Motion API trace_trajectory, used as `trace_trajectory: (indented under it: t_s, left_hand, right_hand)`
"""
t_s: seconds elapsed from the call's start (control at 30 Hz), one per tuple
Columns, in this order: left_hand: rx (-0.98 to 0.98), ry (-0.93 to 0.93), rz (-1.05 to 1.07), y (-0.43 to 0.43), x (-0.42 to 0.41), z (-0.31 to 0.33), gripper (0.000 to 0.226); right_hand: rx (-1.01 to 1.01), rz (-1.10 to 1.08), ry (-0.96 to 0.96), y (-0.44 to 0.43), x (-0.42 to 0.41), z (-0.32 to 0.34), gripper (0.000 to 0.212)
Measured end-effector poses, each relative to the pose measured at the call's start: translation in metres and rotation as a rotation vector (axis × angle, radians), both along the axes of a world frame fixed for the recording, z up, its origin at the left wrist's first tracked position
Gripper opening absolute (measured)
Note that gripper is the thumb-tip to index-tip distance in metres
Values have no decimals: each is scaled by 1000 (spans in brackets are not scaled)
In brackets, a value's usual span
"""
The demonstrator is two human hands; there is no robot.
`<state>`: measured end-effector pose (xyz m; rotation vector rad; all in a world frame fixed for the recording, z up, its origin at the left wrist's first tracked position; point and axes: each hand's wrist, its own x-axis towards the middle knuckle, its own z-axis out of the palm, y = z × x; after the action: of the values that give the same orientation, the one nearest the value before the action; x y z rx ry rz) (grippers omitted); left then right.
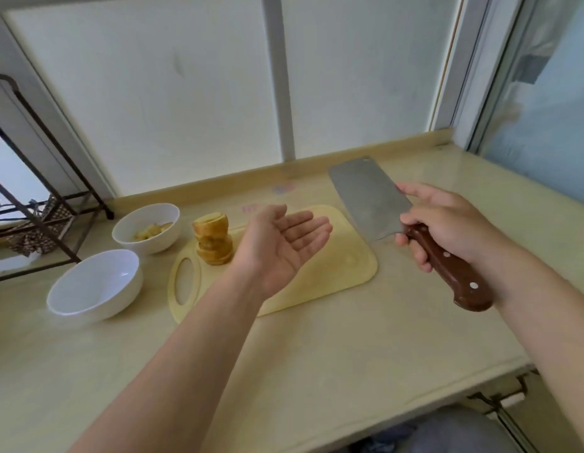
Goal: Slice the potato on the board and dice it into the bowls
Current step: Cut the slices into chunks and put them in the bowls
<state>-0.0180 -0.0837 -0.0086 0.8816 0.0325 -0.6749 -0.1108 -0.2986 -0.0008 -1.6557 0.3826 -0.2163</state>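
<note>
A stack of potato slices [214, 239] stands on the left part of the pale yellow cutting board [342, 273], near its handle hole. My left hand [284, 246] hovers palm up over the board's middle, fingers apart, holding nothing. My right hand [444, 223] grips the brown wooden handle of a cleaver [369, 199], whose broad blade is raised above the board's far right corner. Two white bowls sit left of the board: the far bowl [146, 228] holds diced potato, the near bowl [94, 286] looks empty.
A dark metal rack [39, 178] with a patterned cloth stands at the far left. Frosted window panes run along the back of the beige counter [316, 354]. The counter's front edge drops off at the lower right.
</note>
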Motion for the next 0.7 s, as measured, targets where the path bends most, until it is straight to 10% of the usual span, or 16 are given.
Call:
trace_trajectory:
  t_s: [0.23, 0.7]
  left_hand:
    - [732, -408, 52, -7, 0, -13, 20]
    - [1232, -1220, -133, -19, -10, -35, 20]
  right_hand:
    - [-194, 11, 159, -11, -34, -25, 61]
    - [-191, 124, 216, 34, -25, -40, 64]
